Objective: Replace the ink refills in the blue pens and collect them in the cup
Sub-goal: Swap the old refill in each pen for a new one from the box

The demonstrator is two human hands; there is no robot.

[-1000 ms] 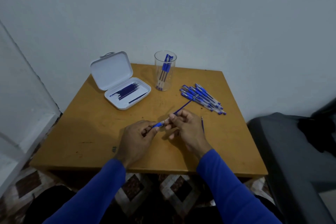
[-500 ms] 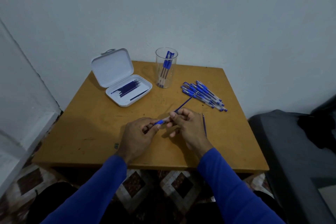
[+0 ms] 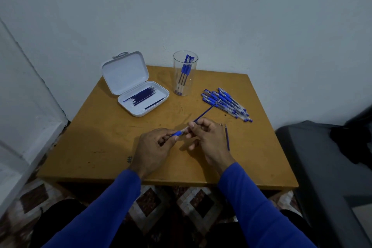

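Observation:
Over the middle of the wooden table (image 3: 100, 137), my left hand (image 3: 155, 147) grips a blue pen barrel (image 3: 178, 133) by its rubber grip. My right hand (image 3: 207, 137) pinches a thin blue ink refill (image 3: 206, 112) that sticks out of the barrel and points up and to the right. A clear cup (image 3: 185, 73) at the back holds a few blue pens. A pile of blue pens (image 3: 226, 103) lies at the back right. An open white case (image 3: 138, 91) at the back left holds several refills.
A loose refill (image 3: 227, 138) lies on the table just right of my right hand, with a second tip beside it. A white wall runs behind the table. A dark grey seat (image 3: 326, 167) stands to the right. Patterned floor shows below the front edge.
Both hands keep the same hold. The view has shifted slightly, and the refill has hardly moved in the barrel.

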